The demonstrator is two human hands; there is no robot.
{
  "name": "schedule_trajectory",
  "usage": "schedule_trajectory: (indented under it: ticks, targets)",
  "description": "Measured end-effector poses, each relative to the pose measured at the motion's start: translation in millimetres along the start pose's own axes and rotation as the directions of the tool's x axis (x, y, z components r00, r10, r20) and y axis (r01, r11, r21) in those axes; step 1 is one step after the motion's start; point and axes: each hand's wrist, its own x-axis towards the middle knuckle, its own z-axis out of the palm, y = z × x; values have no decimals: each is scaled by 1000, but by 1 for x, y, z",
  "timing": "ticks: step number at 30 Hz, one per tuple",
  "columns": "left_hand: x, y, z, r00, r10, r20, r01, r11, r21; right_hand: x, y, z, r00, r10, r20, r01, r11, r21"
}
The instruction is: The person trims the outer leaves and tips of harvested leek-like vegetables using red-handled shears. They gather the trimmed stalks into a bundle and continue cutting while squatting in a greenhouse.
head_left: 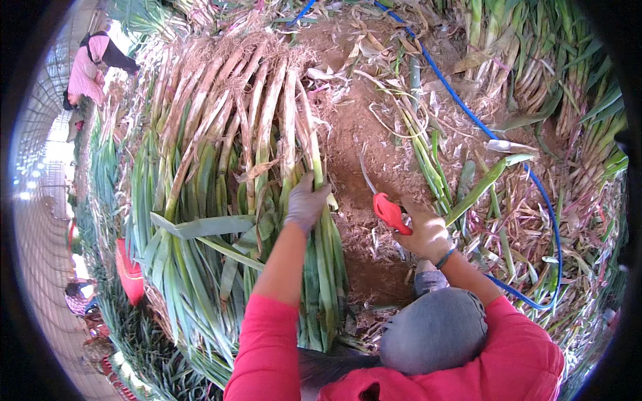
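A wide pile of long green onions (214, 147) lies to my left, with dry brown sheaths and stringy roots at the far end and green leaves toward me. My left hand (307, 202), in a greyish glove, closes round green onion stalks (326, 257) at the pile's right edge. To the right, over bare soil, my right hand (426, 232) grips a small curved knife by its red handle (389, 212). The thin blade (367, 171) points away from me and stays apart from the stalks. A dark band circles my right wrist.
A blue hose (455, 93) loops along the right over soil littered with peelings and loose leaves. More green onions (528, 47) are heaped at the far right. Left of the pile lies a red object (129, 273). Other people (91, 67) are at the far left.
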Motion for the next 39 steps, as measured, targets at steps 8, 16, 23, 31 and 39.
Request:
schedule_trajectory:
  ticks: [8,16,23,31,39]
  targets:
    - [-78,-11,-100,961,12,275,211,610,-764,3,-11,-1,998,-20,60,13,994,110]
    - [-23,-31,-111,992,106,-66,-121,944,-308,-5,-33,18,932,-335,-138,345,936,62]
    - [-62,-31,-60,923,302,-239,-177,884,433,-23,-75,-4,927,-365,83,359,930,74]
    - [-75,-42,-57,867,457,-198,-319,815,484,-35,-102,-24,865,-362,348,398,917,-36]
    - [-73,-36,-55,912,365,-186,-255,861,439,-12,-101,-22,880,-392,268,423,904,-67]
